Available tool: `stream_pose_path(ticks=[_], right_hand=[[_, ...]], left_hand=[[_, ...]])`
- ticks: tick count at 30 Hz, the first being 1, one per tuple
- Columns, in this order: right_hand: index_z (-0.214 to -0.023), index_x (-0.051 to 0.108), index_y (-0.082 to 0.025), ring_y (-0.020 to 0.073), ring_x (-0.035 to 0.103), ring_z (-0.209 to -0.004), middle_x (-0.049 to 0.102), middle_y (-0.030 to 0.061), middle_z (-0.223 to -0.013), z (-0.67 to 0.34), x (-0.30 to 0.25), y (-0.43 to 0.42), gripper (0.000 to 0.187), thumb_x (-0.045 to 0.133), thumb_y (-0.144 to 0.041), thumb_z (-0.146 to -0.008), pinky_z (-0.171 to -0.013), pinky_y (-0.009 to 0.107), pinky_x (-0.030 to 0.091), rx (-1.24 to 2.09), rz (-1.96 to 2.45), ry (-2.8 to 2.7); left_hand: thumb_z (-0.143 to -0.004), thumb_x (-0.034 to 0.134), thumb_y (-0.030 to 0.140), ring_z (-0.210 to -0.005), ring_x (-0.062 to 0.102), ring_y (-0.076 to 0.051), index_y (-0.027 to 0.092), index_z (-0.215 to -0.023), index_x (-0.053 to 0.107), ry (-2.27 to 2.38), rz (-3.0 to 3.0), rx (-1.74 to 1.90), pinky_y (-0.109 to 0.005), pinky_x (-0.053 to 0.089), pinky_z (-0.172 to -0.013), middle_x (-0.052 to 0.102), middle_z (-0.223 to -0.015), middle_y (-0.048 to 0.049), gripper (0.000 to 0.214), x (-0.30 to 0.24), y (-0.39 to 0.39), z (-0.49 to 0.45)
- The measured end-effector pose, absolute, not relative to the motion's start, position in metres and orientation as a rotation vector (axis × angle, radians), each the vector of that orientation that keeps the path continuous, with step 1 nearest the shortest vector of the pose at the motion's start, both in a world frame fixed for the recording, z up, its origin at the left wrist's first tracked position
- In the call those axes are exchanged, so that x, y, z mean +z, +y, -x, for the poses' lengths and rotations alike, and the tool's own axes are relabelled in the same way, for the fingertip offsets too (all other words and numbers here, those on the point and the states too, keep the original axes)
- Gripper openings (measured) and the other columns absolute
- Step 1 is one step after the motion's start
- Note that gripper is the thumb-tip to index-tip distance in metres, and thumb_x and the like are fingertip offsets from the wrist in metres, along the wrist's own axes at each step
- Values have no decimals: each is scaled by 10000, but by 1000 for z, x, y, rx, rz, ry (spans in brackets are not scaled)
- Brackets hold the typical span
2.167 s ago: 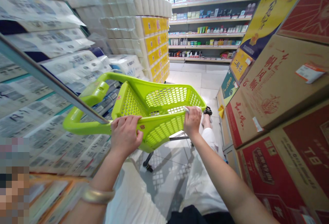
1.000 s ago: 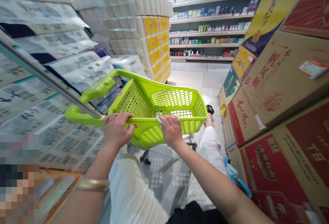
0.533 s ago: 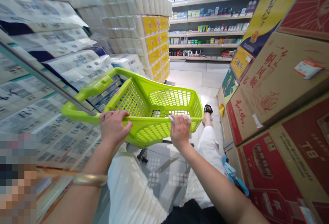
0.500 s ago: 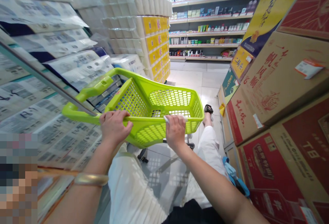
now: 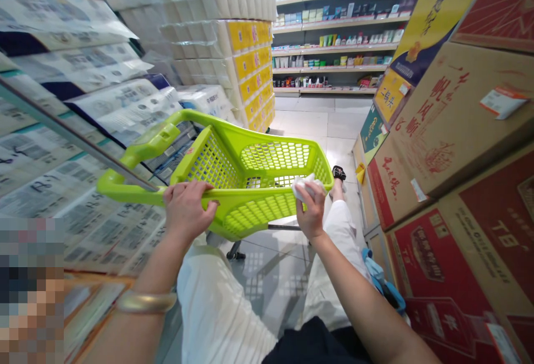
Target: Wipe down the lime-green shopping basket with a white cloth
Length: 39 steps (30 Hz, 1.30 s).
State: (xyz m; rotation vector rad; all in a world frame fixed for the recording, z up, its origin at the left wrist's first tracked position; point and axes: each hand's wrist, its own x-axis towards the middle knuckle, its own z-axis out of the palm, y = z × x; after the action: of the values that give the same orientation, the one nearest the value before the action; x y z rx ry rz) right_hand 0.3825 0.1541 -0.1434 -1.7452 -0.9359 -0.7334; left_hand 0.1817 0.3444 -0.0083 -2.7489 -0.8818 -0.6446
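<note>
A lime-green plastic shopping basket on a wheeled cart (image 5: 258, 211) stands in front of me, its mesh walls showing nothing inside. My left hand (image 5: 186, 211) grips its near rim. My right hand (image 5: 311, 208) presses a crumpled white cloth (image 5: 302, 187) against the rim further right. The basket's long pull handle (image 5: 146, 152) reaches out to the left, and a dark castor (image 5: 234, 252) shows below it.
Stacks of wrapped toilet paper (image 5: 217, 35) rise on the left and ahead. Red-printed cardboard cartons (image 5: 434, 152) wall the right side. Store shelves (image 5: 337, 35) stand at the far end of the tiled aisle (image 5: 308, 124). A blue item (image 5: 379, 280) lies low on the right.
My right hand has slid rightward along the rim, and the white cloth now shows as a larger bunch above it. The basket has shifted slightly left.
</note>
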Motion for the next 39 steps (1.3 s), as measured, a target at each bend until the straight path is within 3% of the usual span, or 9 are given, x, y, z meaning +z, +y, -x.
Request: stream_pose_path(ticks=[4, 9, 16, 26, 34, 39], right_hand=[[-1063, 642, -203, 251, 551, -1067, 543, 116, -1036, -383, -151, 154, 231, 484, -200, -894, -946, 455, 482, -790, 1749, -652], [-986, 650, -201, 226, 548, -998, 596, 92, -968, -351, -141, 184, 184, 485, -187, -904, -930, 399, 467, -698, 1673, -771], [-1052, 680, -292, 176, 518, -1112, 652, 29, -1031, -307, -121, 216, 241, 488, -218, -927, -1042, 337, 391, -494, 1590, -1435], [-1091, 610, -199, 232, 497, -1083, 544, 99, -1053, -371, -145, 174, 230, 458, -184, -919, -990, 430, 425, -688, 1656, -915], [-1129, 642, -235, 192, 517, -1113, 641, 62, -1128, -284, -113, 243, 253, 471, -253, -943, -1055, 339, 380, -574, 1502, -1326], [-1223, 618, -261, 169, 543, -1105, 649, 45, -1157, -320, -122, 217, 326, 443, -203, -954, -1017, 302, 413, -550, 1544, -1486]], left_hand=[[-764, 521, 298, -981, 546, -307, 229, -951, 607, -867, 2755, -644, -472, 333, -944, 670, -922, -70, 218, -9, 331, -183], [-760, 511, 241, -984, 531, -307, 222, -997, 597, -826, 2765, -632, -472, 328, -939, 651, -934, -76, 252, -9, 310, -185], [-759, 495, 199, -1046, 527, -308, 224, -1077, 574, -794, 2793, -585, -462, 318, -947, 636, -984, -77, 328, -8, 285, -190], [-759, 475, 188, -1048, 523, -309, 201, -1069, 593, -842, 2798, -559, -465, 310, -951, 648, -994, -84, 331, -5, 281, -196], [-783, 435, 198, -1044, 513, -315, 187, -1070, 598, -839, 2807, -555, -473, 308, -936, 642, -992, -97, 330, -5, 282, -197], [-788, 423, 188, -1040, 517, -299, 196, -1082, 594, -810, 2821, -584, -462, 295, -942, 647, -990, -81, 340, -7, 289, -192]])
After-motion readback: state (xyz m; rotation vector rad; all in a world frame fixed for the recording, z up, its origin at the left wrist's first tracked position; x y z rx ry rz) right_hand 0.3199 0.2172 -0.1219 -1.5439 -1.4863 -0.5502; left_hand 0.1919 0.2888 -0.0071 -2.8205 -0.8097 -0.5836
